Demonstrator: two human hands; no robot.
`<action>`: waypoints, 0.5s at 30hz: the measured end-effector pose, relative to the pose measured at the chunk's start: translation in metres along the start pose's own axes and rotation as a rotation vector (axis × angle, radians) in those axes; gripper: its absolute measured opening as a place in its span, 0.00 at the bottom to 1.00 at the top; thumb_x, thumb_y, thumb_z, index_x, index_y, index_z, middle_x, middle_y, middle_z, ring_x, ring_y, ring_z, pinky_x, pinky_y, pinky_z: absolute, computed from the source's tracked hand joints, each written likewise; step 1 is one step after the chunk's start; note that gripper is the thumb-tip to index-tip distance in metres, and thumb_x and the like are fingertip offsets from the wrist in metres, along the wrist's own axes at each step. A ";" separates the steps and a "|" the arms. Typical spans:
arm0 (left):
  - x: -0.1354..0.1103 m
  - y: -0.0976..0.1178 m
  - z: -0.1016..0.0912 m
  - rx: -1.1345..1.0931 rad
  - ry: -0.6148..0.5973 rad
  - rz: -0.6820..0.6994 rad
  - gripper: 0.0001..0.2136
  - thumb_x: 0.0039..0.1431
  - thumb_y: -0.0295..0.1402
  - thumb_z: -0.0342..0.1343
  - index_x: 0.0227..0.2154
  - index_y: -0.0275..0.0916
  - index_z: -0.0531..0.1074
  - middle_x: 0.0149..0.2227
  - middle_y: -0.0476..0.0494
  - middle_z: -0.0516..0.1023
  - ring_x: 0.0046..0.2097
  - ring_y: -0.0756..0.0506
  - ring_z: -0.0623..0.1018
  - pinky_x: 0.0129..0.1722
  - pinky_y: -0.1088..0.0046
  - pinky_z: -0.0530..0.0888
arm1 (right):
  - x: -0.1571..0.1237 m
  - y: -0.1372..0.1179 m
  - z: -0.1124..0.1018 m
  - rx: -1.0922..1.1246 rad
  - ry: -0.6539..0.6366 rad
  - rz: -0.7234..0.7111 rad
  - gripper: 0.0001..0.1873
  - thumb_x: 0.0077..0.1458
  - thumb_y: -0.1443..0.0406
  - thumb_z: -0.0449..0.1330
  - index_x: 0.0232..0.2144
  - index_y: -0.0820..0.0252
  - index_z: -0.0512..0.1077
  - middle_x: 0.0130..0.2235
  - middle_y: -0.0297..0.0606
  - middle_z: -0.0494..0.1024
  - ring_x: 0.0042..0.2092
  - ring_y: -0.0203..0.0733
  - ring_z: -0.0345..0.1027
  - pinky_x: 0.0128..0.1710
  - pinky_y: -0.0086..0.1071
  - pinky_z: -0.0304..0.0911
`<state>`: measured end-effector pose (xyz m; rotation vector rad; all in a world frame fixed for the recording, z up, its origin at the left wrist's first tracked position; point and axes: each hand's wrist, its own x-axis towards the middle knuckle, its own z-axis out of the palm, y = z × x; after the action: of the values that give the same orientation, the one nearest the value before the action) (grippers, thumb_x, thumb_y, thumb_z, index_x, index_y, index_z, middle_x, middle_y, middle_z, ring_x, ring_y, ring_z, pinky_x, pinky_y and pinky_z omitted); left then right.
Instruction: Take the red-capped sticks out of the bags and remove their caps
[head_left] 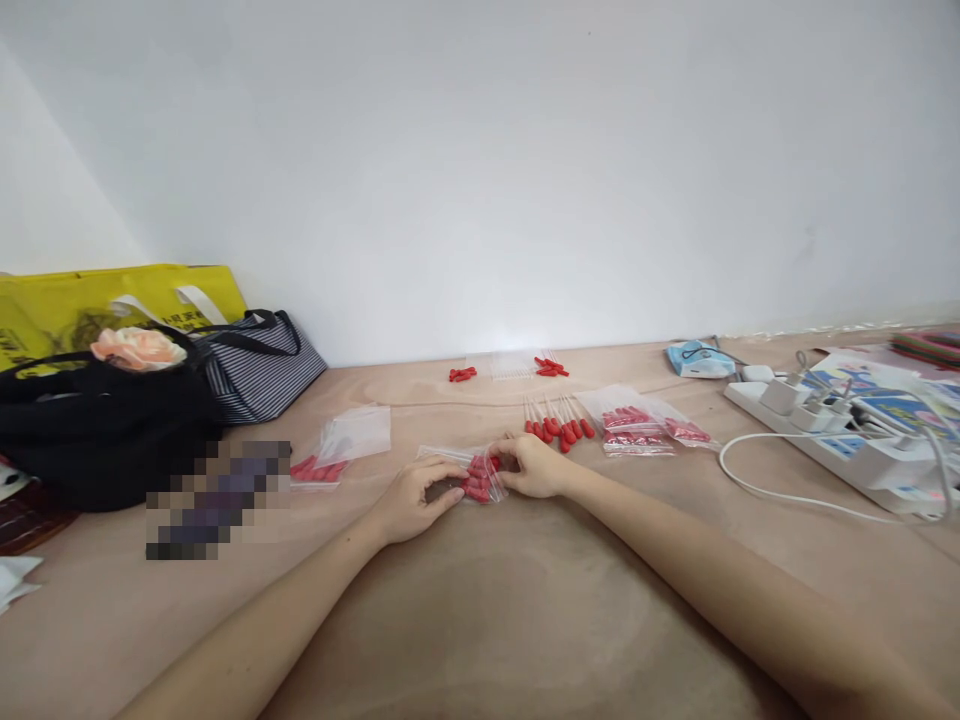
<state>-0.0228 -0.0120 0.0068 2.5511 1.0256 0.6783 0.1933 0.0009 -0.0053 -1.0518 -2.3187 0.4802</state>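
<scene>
My left hand (pixel 417 494) and my right hand (pixel 534 466) both pinch a small clear plastic bag (pixel 474 472) that lies flat on the tan table (pixel 480 600). Red-tipped droppers show inside the bag between my fingers. The left fingers press on the bag's near left part. The right fingers curl over its right edge. Just beyond my right hand lies a row of loose red-bulbed droppers (pixel 559 424). Two filled clear bags (pixel 637 428) rest to the right of that row.
Empty clear bags (pixel 355 432) and a filled one (pixel 316 470) lie to the left. More droppers (pixel 550 366) sit by the white wall. A black bag (pixel 97 425), striped bag (pixel 259 370) and yellow bag (pixel 112 298) stand at left. A power strip (pixel 847 440) with a white cable sits at right.
</scene>
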 end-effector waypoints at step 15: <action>0.001 0.003 -0.002 0.022 0.021 0.004 0.08 0.52 0.32 0.52 0.35 0.39 0.71 0.37 0.46 0.75 0.40 0.47 0.73 0.43 0.69 0.68 | -0.005 0.003 0.009 -0.108 0.038 -0.219 0.14 0.48 0.71 0.53 0.39 0.59 0.70 0.39 0.40 0.70 0.41 0.38 0.63 0.43 0.30 0.58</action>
<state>-0.0214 -0.0127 0.0100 2.5703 1.0405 0.7006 0.1923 -0.0022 -0.0151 -0.8333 -2.4127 0.2500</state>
